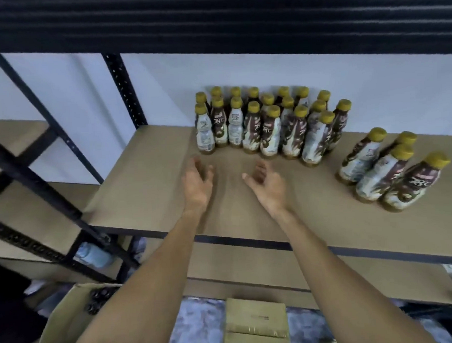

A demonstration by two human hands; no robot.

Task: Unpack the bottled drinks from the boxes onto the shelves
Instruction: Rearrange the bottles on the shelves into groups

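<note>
My left hand (197,181) and right hand (265,185) hover empty above the shelf (147,174), fingers loosely spread, gripping nothing; the main cluster of bottles (267,125) stands upright just beyond my fingertips; four more bottles (390,169) stand apart at right; an open box (70,315) sits below at left.

White painted wall (267,73) behind the rack. Pale blue-white crumpled plastic item (94,255) below, beside the black perforated steel upright (124,90) at the left end; identity unclear. Mottled blue-grey floor (200,320) at bottom.
</note>
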